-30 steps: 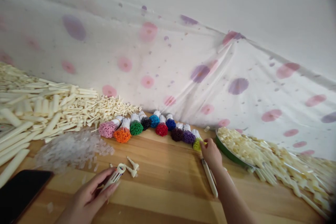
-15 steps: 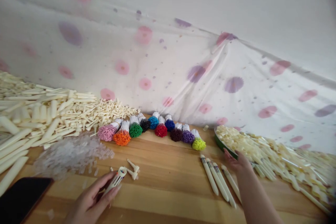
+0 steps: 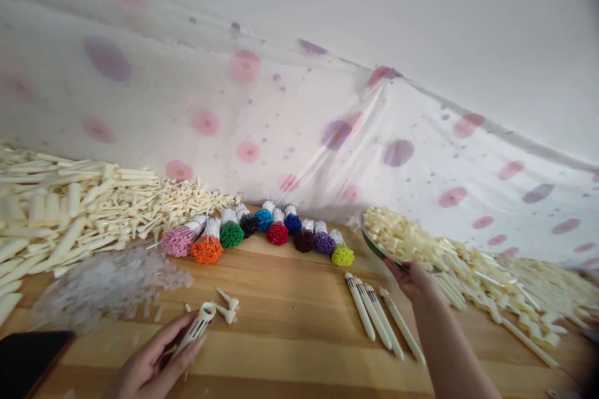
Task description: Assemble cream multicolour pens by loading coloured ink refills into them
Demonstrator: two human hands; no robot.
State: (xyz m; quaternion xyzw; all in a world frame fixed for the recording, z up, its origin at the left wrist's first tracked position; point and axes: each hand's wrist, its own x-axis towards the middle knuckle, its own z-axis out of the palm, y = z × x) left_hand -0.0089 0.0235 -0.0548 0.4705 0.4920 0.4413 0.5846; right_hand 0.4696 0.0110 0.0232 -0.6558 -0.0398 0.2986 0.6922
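Note:
My left hand (image 3: 161,355) is closed around a cream multicolour pen barrel (image 3: 199,324), its slotted, open end pointing up and away. Just beyond it lie a few small cream plastic pieces (image 3: 228,307). At the right, my right hand (image 3: 408,277) grips the near rim of a green-edged dish (image 3: 373,245), fingers under it and partly hidden. Cream ring-like parts (image 3: 397,234) are heaped in the dish, whose near side looks raised. Several pens (image 3: 369,313) lie side by side on the wooden table (image 3: 290,336), left of my right forearm.
Bundles of coloured refills (image 3: 277,232) stand in a row at the back. Cream tubes and parts (image 3: 93,199) are piled at the left, with clear plastic bits (image 3: 112,287) before them. A dark flat object (image 3: 32,358) lies near left. More cream parts (image 3: 505,293) spread at the right.
My right hand has taken hold of the dish rim, and the dish has lifted and tilted somewhat. The view has shifted slightly rightward. My left hand still holds the pen barrel.

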